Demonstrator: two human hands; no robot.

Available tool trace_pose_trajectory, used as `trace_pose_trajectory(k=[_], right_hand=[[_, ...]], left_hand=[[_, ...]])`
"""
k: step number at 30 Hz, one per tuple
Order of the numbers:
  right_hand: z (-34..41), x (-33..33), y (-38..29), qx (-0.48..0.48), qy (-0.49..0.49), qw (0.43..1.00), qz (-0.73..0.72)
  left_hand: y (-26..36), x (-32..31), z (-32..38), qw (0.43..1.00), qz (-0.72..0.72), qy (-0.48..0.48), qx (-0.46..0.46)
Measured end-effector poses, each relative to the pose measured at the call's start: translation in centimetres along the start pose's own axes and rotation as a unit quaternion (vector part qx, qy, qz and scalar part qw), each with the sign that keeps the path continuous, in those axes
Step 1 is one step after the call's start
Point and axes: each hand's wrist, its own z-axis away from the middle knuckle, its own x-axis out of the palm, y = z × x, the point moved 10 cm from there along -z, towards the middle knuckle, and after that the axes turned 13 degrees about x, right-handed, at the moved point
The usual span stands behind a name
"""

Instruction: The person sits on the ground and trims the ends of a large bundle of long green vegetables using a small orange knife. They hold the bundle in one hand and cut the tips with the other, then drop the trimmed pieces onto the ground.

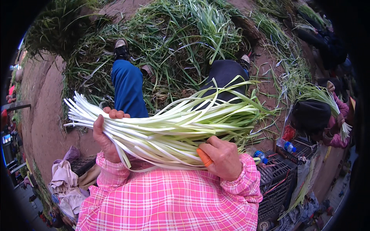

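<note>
A thick bundle of long leafy stalks, like blanched garlic chives [173, 124], lies across my lap, white ends to the left and green leaf tips to the right. My left hand [108, 135] grips it near the white ends, thumb in front and fingertips showing over the top. At the bundle's lower right edge is my right hand [221, 157], its fingers curled in, with an orange band or cover [204, 157] at the finger. Whether that hand pinches any leaves is hidden.
Heaped green leaves [173, 49] cover the ground around my feet. Black plastic crates [277, 179] with water bottles [260, 156] stand at the right, near a co-worker holding another bundle [321, 96]. Crumpled cloths [65, 179] lie at the lower left beside bare soil [46, 115].
</note>
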Motion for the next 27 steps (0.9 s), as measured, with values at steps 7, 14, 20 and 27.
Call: trace_pose_trajectory(k=[7,14,20,27], right_hand=[[-0.8,-0.8,0.5,0.001,0.007,0.984,0.179],[3.4,1.2,-1.4,-0.039,-0.086,0.995,0.031],[5.1,-1.1,0.0,0.014,-0.038,0.999,-0.003],[0.0,-2.0,1.3,0.057,0.031,0.993,0.101]], left_hand=[[1.6,4.5,1.3,0.987,0.022,-0.146,0.066],[1.8,5.0,1.6,0.978,0.011,-0.194,0.077],[1.6,5.1,1.7,0.973,0.028,-0.22,0.061],[1.8,6.5,2.4,0.958,0.058,-0.274,0.052]])
